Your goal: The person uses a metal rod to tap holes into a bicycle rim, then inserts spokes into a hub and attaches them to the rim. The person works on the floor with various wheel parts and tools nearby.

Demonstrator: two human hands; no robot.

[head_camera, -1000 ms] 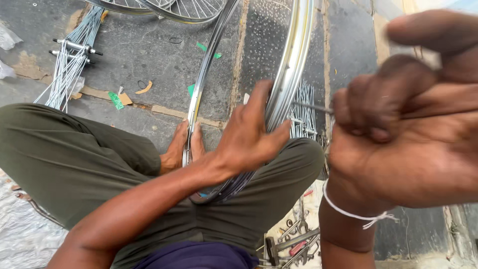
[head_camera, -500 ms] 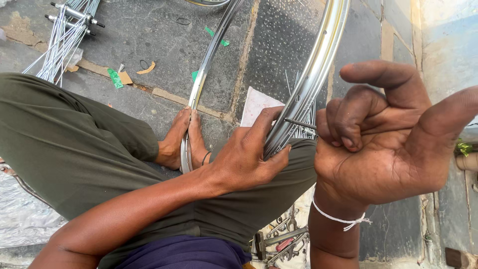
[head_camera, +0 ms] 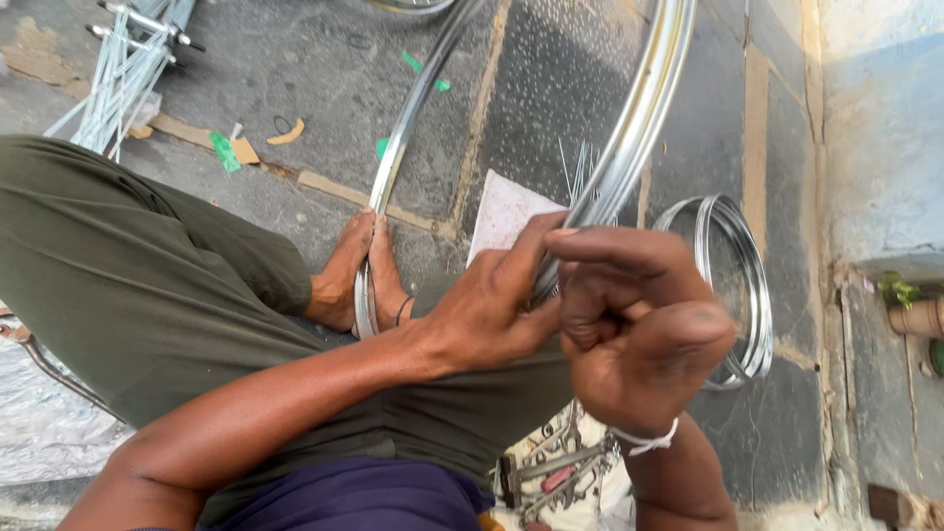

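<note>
Seated on grey stone paving floor (head_camera: 295,88), legs in olive-green trousers (head_camera: 147,285), bare feet (head_camera: 359,270) pressed together around the lower edge of a shiny chrome bicycle wheel rim (head_camera: 629,147). Rim stands upright, tilted a little, braced between feet and lap, far side running up and out of frame. Left hand (head_camera: 492,305) wrapped on the near rim edge, fingers curled partly closed, thumb up along the metal, firm hold. Right hand (head_camera: 629,334) just beside and touching the left, curled nearly closed into a pinch against the rim's inner face; cannot tell what, if anything, sits between the fingertips, likely a thin spoke or nipple, too hidden. White thread band (head_camera: 644,440) on right wrist. Bundle of loose silver wire spokes (head_camera: 580,167) showing behind rim near a pale sheet of paper (head_camera: 506,211). Second stack of chrome rims (head_camera: 733,285) flat on floor to the right, near. Hub-and-spoke bundle (head_camera: 123,59) top left, well apart. Metal tools (head_camera: 551,472) under right forearm. Risks, judged: rim rolling or slipping off the feet if left grip loosens; small part dropped from the pinch into floor clutter; sharp spoke ends near fingers could jab.
</note>
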